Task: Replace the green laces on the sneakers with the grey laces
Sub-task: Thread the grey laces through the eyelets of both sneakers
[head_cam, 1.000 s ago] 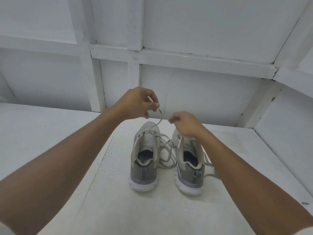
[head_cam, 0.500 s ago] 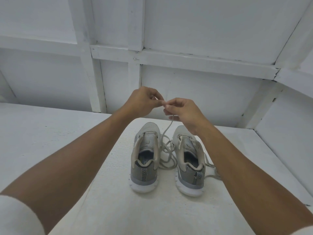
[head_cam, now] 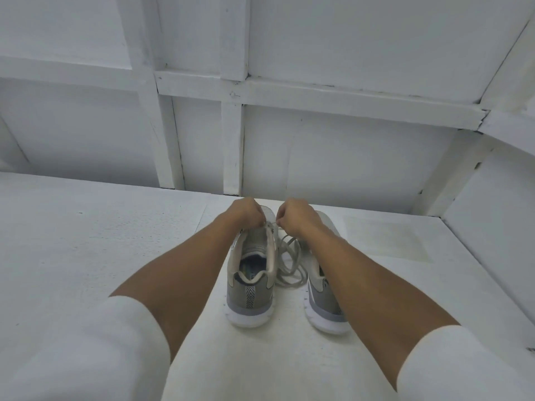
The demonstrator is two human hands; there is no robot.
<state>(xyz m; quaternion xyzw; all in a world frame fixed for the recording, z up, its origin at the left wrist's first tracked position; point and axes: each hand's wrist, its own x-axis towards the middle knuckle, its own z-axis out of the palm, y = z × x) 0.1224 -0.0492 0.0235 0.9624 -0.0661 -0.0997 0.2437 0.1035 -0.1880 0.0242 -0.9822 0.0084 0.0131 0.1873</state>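
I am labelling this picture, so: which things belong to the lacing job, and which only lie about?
For the job: left sneaker, right sneaker, grey lace, left hand and right hand pinching it.
Just there: pale rectangular patch on the table; white wall frame.

A white-painted table [head_cam: 86, 256] carries two grey shoes side by side, heels toward the viewer: the left sneaker [head_cam: 250, 302] and the right sneaker [head_cam: 324, 309]. Loose coils of grey lace [head_cam: 289, 267] lie between them. Farther right is a faint yellowish patch [head_cam: 385, 241], possibly a stain.
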